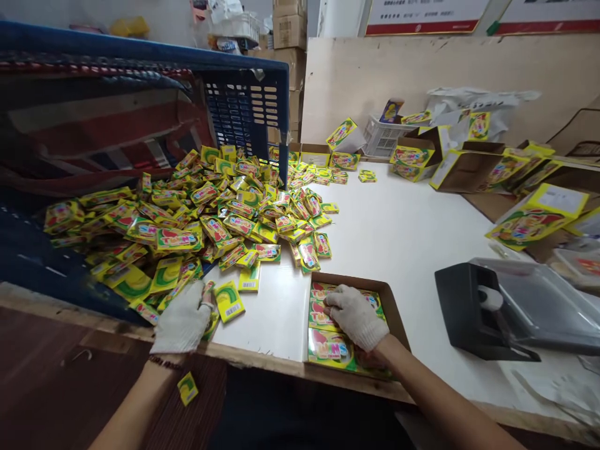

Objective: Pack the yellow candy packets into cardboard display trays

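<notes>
A big heap of small yellow sweet packets spills out of a tipped blue crate onto the white table. My left hand, in a white knit glove, is closed over packets at the heap's near edge by the table's front. My right hand, also gloved, lies fingers down inside a shallow brown cardboard tray, pressing on the flat packets laid in it. One loose packet is below the table edge, near my left wrist.
A black tape dispenser and a clear plastic sheet lie at the right. Printed yellow display boxes and open cartons stand along the back right, by a white basket. A plywood board backs the table.
</notes>
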`<state>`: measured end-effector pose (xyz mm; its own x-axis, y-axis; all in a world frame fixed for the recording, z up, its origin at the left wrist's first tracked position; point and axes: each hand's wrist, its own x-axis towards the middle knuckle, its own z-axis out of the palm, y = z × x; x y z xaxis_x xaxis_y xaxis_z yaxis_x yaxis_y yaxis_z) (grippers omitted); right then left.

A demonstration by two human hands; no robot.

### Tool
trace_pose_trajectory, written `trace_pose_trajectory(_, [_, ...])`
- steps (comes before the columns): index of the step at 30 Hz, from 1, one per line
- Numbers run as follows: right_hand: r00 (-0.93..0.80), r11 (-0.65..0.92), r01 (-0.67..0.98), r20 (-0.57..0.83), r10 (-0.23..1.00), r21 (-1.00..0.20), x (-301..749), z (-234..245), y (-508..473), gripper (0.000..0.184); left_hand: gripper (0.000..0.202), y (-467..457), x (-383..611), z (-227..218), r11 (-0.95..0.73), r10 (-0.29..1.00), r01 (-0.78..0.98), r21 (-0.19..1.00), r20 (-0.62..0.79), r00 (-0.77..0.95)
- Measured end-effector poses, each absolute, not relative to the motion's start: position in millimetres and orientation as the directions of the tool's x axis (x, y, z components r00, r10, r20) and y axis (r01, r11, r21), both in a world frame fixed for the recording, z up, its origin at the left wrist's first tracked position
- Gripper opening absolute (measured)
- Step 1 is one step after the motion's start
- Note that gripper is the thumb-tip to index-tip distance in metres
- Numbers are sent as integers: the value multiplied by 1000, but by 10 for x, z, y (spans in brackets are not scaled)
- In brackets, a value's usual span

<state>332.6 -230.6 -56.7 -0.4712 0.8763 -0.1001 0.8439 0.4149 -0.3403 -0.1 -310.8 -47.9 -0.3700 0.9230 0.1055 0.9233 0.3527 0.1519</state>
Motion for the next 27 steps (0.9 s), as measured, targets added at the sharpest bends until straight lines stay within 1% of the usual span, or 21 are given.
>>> trace_pose_trajectory(1, [-486,435,844,-105,868,-314,3330,-553,-2318,17,21,-3133,42,-416,358,900,901,243,166,-403])
trace_pose_trajectory(2, [-493,446,842,-96,865,-303,3335,-533,-2329,16,24,-3153,103,-356,346,871,862,372,215,-442])
trace_pose_trajectory(3, [-487,445,838,-66,871,-316,3334,-508,-2343,15,26,-3165,182,-305,307,843,788,534,232,-485])
trace_pose_trajectory(4, [-467,427,827,-23,884,-366,3327,-475,-2360,16,28,-3167,280,-266,246,825,660,710,204,-527])
trace_pose_trajectory(5, [-432,391,798,16,902,-459,3313,-436,-2383,18,32,-3158,394,-242,182,827,473,862,126,-548])
trace_pose_trajectory(6, [-390,335,740,34,920,-583,3293,-390,-2410,21,38,-3139,521,-230,133,846,250,959,22,-533])
trace_pose_trajectory(7, [-358,269,648,26,933,-713,3268,-341,-2441,25,46,-3112,657,-227,104,876,38,994,-74,-476])
trace_pose_trajectory(8, [-347,196,533,-1,938,-823,3241,-291,-2472,29,52,-3080,799,-228,96,907,-138,986,-144,-396])
trace_pose_trajectory(9, [-356,125,412,-33,934,-903,3215,-247,-2503,35,54,-3044,940,-229,97,931,-272,957,-184,-315])
trace_pose_trajectory(10, [-377,62,303,-60,924,-951,3191,-212,-2530,42,53,-3007,1078,-228,94,946,-377,922,-200,-254])
trace_pose_trajectory(12, [-430,-39,147,-100,897,-988,3157,-179,-2571,50,47,-2939,1333,-212,72,958,-538,840,-208,-196])
trace_pose_trajectory(15, [-419,-122,4,-113,901,-992,3146,-208,-2592,44,44,-2870,1638,-193,86,970,-662,744,-215,-116])
trace_pose_trajectory(17, [-355,-109,-97,-68,933,-989,3181,-232,-2563,42,47,-2859,1765,-212,125,978,-641,757,-202,-49])
trace_pose_trajectory(19, [-295,-40,-125,-2,955,-991,3267,-224,-2479,42,46,-2873,1798,-264,140,987,-487,862,-160,1])
trace_pose_trajectory(20, [-282,20,-67,38,959,-998,3329,-210,-2415,41,43,-2884,1770,-298,107,993,-344,933,-117,-8])
trace_pose_trajectory(21, [-273,102,42,87,958,-994,3399,-194,-2339,39,41,-2895,1712,-336,47,998,-160,986,-53,-34])
trace_pose_trajectory(22, [-280,196,187,139,950,-963,3468,-179,-2255,36,37,-2904,1625,-375,-31,997,47,998,34,-69])
trace_pose_trajectory(23, [-307,286,346,180,935,-893,3530,-170,-2171,33,33,-2908,1513,-415,-99,987,255,962,128,-101])
trace_pose_trajectory(24, [-351,359,494,196,916,-792,3576,-169,-2092,31,29,-2908,1382,-453,-132,971,442,887,206,-122])
trace_pose_trajectory(25, [-403,413,613,184,897,-673,3599,-176,-2024,29,26,-2906,1241,-490,-124,958,596,793,252,-136])
trace_pose_trajectory(27, [-508,492,755,89,857,-434,3574,-209,-1932,25,20,-2907,958,-552,-24,956,810,586,249,-153])
